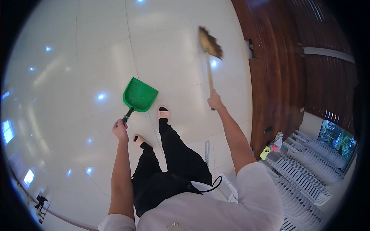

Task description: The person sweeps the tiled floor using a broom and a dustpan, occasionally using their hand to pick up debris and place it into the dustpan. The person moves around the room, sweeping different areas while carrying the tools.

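Room: glossy pale tiled floor (165, 46) with ceiling lights mirrored in it; no dirt or litter shows on the tiles in view.
Left hand (120, 130): grip closed round the dark handle of the dustpan, arm stretched forward and down.
Dustpan (139, 95): green plastic, held out ahead of the feet, its open mouth facing away from the person – whether its lip touches the tile cannot be told.
Dustpan contents: the scoop looks bare; fine dust would be too small to see here.
Slippers (163, 112): pale, one just beside the pan's right corner, the other back near the left hand.
Broom (210, 44): wooden shaft with a brown bristle head, reaching forward over the floor well right of the pan.
Right hand (215, 101): grip closed on the near end of the shaft.
Doing it well: in my judgement, press the pan's lip flat on the tile and draw the bristles low and short toward the mouth – no flicking.
Wooden wall (277, 69): dark panelling along the right.
Plastic chairs (304, 173): white, stacked at lower right.
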### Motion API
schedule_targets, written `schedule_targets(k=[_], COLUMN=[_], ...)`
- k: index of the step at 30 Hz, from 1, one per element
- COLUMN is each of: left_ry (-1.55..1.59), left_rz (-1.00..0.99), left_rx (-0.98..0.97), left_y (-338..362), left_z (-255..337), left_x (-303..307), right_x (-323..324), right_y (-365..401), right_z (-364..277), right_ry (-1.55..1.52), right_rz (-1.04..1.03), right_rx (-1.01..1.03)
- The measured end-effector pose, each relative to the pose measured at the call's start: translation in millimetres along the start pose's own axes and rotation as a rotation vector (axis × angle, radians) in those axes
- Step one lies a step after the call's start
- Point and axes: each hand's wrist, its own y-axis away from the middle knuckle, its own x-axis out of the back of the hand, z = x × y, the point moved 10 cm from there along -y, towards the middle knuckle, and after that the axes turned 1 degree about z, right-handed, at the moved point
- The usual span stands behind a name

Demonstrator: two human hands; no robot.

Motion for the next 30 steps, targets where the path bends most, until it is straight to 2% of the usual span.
schedule_targets(k=[3,4,5,6,8,9,10,12,16,18,21,22,24,25,27,30], left_ry=[-0.055,-0.048,-0.064,-0.076,-0.072,-0.082,-0.072,-0.058,-0.155,-0.118,-0.083,-0.094,-0.082,-0.102,-0.099,-0.097], left_rz=[0.047,0.048,0.063,0.083,0.083,0.072,0.076,0.103,-0.037,-0.023,-0.067,-0.083,-0.082,-0.106,-0.112,-0.107], left_rx=[-0.032,-0.028,-0.025,-0.021,-0.002,0.007,0.009,0.003,-0.012,0.01,0.028,0.03,0.063,0.058,0.046,0.038], left_y=[0,-3,-6,-9,-7,-7,-7,-6,-22,-33,-34,-32,-31,-30,-32,-30], left_z=[18,21,23,22,22,22,22,19,-3,-15,-22,-24,-29,-30,-40,-51], left_x=[-17,-22,-24,-21,-15,-14,-13,-7,3,3,0,-3,1,-1,-2,3], right_x=[-31,-42,-53,-59,-43,-28,-10,19,78,90,79,62,47,36,25,14], right_y=[39,66,89,121,179,200,207,225,278,303,330,342,355,354,349,277], right_z=[2,3,5,-2,-37,-54,-64,-50,-11,25,119,145,193,204,236,280], right_ry=[0.301,0.354,0.378,0.183,0.072,-0.209,-0.199,-0.779,-1.041,-1.126,-0.923,-0.932,-0.851,-0.859,-0.805,-0.745], right_rz=[-0.164,-0.284,-0.274,-0.362,-0.529,-0.628,-0.628,-0.736,-0.635,-0.548,-0.281,-0.268,-0.06,-0.059,0.113,0.14], right_rx=[0.113,0.093,0.203,0.241,0.167,0.058,0.064,-0.387,-0.551,-0.596,-0.503,-0.516,-0.559,-0.568,-0.604,-0.567])
